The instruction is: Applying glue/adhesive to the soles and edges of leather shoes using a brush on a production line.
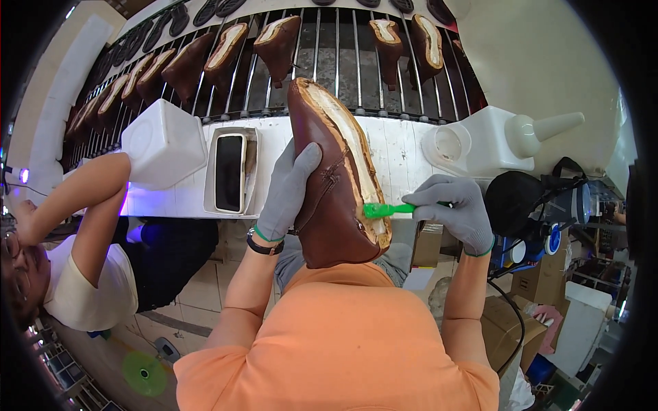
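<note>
In the middle of the head view a brown leather shoe upper [322, 212] is held up with its underside showing, a pale insole [339, 116] framed by a tan folded edge. My left hand [286, 188], in a grey glove, grips it by the side, the thumb over the leather. Between the gloved fingers of my right hand [452, 205] is a green-handled brush [389, 209]. Its head touches the tan edge of the underside toward the near end. The bristles are hard to make out against the shoe.
A slatted metal rack [336, 61] beyond the white table [394, 147] carries several similar uppers. A phone in a tray [230, 171] and a white container [164, 144] stand left; a white bottle [504, 140] stands right. Another person [89, 274] sits at the left.
</note>
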The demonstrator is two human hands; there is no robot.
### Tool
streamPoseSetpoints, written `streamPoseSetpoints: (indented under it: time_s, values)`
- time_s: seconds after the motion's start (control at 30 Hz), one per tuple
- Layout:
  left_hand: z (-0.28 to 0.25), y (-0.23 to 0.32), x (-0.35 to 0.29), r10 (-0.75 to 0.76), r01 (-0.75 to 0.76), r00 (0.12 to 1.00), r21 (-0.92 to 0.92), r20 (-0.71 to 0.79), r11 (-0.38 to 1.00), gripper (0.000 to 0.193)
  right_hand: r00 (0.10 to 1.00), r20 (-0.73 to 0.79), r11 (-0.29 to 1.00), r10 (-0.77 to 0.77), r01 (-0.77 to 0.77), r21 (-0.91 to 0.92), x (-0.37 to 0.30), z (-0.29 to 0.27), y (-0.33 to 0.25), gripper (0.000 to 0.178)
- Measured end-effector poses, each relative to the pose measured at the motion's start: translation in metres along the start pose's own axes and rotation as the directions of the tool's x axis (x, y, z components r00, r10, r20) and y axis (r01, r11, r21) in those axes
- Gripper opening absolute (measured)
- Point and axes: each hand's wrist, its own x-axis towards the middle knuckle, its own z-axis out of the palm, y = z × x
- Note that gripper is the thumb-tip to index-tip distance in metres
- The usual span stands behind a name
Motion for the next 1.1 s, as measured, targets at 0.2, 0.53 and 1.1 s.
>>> streamPoseSetpoints:
  time_s: [0.2, 0.53, 1.1]
  values:
    - [0.006, 0.006, -0.008, 0.029, -0.031, 0.999, 0.078, 0.017, 0.996, 0.057, 0.997, -0.074, 0.999, 0.031, -0.034, -0.034, 0.012, 0.005, 0.001, 0.024]
    - [0.013, 0.01, -0.013, 0.042, -0.047, 0.998, 0.134, 0.041, 0.99, 0.062, 0.982, -0.15, 0.984, -0.113, 0.09, -0.156, 0.038, 0.004, 0.005, 0.021]
    - [0.017, 0.012, -0.017, 0.071, -0.076, 0.997, 0.553, 0.031, 0.83, 0.075, 0.958, -0.184, 0.969, -0.218, 0.19, -0.16, 0.07, 0.001, -0.01, 0.021]
